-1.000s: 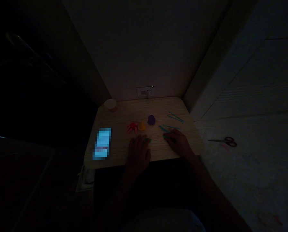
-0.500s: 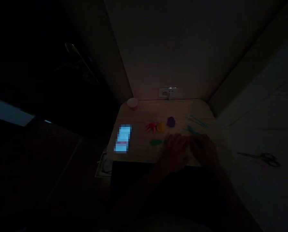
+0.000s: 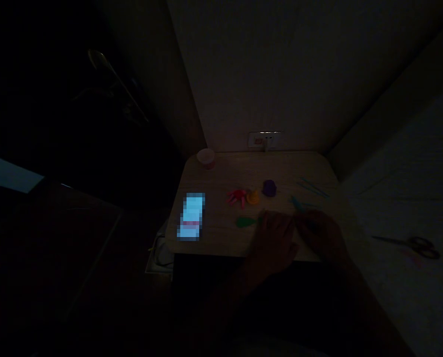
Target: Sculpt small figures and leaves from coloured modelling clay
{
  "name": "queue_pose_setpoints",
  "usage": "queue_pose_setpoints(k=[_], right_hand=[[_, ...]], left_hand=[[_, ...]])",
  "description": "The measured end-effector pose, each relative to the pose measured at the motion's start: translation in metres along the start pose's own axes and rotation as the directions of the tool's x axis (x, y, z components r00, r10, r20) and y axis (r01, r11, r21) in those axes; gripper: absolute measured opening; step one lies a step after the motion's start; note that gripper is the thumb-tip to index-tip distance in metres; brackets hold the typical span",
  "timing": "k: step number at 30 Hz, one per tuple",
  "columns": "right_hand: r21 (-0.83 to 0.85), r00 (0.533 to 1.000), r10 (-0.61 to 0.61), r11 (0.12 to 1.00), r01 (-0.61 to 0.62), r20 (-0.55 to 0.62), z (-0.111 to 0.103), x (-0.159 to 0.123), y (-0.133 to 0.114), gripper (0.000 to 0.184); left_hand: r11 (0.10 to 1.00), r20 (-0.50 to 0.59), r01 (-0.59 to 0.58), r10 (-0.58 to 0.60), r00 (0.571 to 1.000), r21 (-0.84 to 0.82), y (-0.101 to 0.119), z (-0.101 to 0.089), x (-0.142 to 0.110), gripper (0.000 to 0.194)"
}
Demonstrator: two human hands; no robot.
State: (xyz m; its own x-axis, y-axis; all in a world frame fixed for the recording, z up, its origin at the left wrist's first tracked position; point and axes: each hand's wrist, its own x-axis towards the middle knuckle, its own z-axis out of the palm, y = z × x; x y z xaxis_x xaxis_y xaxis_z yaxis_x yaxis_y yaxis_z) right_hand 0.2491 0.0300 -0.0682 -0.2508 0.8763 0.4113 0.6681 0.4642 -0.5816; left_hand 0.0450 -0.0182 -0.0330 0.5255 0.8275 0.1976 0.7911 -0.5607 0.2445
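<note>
In dim light, my left hand (image 3: 275, 243) lies palm down near the table's front edge, fingers stretched forward. A green leaf-like piece (image 3: 246, 221) lies left of its fingertips, with more green partly covered beside them. My right hand (image 3: 323, 235) is just to the right, its fingers curled together and nearly touching the left fingertips. What they hold, if anything, is too dark to make out. A light-blue tool (image 3: 296, 203) reaches out beyond the right fingers. Behind the hands sit a red piece with pink finger-like strips (image 3: 238, 197), a yellow-orange coiled piece (image 3: 252, 197) and a purple lump (image 3: 269, 188).
A lit phone screen (image 3: 191, 216), blurred, lies at the left of the wooden table (image 3: 214, 238). A small cup (image 3: 206, 158) stands at the back left corner. Thin blue sticks (image 3: 312, 187) lie at right. Scissors (image 3: 411, 244) rest on a pale surface off to the right.
The camera view has shifted slightly, so the table's things appear a little further right. Both hands stay close together; the right fingers now sit nearer the light-blue tool.
</note>
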Motion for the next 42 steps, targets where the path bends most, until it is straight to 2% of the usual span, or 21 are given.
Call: queue_pose_setpoints(k=[15,22,29,36,42], right_hand=[[-0.020,1.000,0.019,1.000,-0.020,-0.007,0.000,0.001,-0.002,0.014],[-0.037,0.999,0.051,0.998,-0.051,-0.002,0.003,0.002,-0.001,0.016],[-0.024,0.998,0.065,0.998,-0.065,0.003,0.007,0.004,-0.005,0.016],[-0.026,0.999,0.055,0.998,-0.055,-0.002,0.010,0.008,-0.005,0.013],[-0.013,0.998,0.057,0.998,-0.057,0.002,0.010,0.009,-0.006,0.011]], left_hand=[[1.000,-0.022,0.021,-0.020,1.000,0.012,0.002,0.003,-0.004,0.049],[0.999,-0.026,0.032,-0.033,0.999,-0.037,0.000,0.006,-0.005,0.054],[0.993,-0.035,0.037,-0.041,0.999,-0.117,-0.009,0.006,-0.003,0.049],[0.997,0.010,0.002,-0.002,1.000,-0.076,-0.019,0.007,-0.006,0.053],[0.996,-0.035,0.038,-0.040,0.999,-0.078,-0.019,0.008,-0.010,0.054]])
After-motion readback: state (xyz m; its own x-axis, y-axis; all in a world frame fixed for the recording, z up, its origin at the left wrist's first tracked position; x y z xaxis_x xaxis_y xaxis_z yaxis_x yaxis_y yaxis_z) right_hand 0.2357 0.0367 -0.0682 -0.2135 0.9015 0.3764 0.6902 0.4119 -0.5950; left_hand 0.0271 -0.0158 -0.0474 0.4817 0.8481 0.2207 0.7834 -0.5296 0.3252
